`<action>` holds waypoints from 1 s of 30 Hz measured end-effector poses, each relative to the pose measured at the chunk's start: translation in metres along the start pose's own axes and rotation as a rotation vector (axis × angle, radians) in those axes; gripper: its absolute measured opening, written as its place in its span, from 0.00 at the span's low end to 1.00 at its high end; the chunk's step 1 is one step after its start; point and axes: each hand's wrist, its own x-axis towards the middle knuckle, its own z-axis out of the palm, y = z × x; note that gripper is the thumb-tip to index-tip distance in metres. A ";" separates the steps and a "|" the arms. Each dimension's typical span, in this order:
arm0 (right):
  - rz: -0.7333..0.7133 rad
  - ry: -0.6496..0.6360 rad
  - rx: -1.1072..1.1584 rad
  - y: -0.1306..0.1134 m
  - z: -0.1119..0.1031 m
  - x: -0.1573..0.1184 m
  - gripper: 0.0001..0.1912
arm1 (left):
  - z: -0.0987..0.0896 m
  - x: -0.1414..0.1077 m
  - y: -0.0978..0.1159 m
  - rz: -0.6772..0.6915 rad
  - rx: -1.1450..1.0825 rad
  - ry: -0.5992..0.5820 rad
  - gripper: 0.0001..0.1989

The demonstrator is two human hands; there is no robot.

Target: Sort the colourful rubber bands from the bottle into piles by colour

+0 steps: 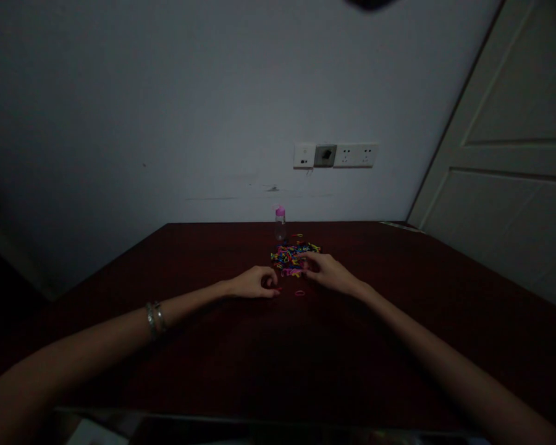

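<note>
Apparently picking from heap of coloured bands [290, 254], mid-surface [278, 358] | right hand [328, 272] touched heap's right edge; left hand [254, 282] curled front-left, red bit [279, 288] by thumb | both grips: couldn't tell | pink loop [299, 292] lay before heap | next seemingly wanted fine pinch

Head-worn view, forward and down across the table [259, 364] toward the wall [176, 111]

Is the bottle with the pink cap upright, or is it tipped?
Upright: the bottle stands on its base, its pink cap on top.
</note>
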 end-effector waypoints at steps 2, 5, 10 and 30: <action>0.039 0.044 0.008 0.018 -0.011 -0.004 0.18 | 0.001 0.002 -0.001 0.015 0.019 0.007 0.16; 0.071 0.090 0.012 0.042 -0.022 -0.009 0.16 | -0.002 0.011 -0.011 -0.024 -0.024 0.113 0.16; 0.051 0.095 -0.016 0.050 -0.016 -0.014 0.12 | -0.020 0.048 -0.053 -0.152 -0.189 0.569 0.19; -0.067 -0.005 -0.375 0.024 0.016 -0.015 0.13 | -0.014 0.096 -0.086 -0.360 -0.706 1.060 0.13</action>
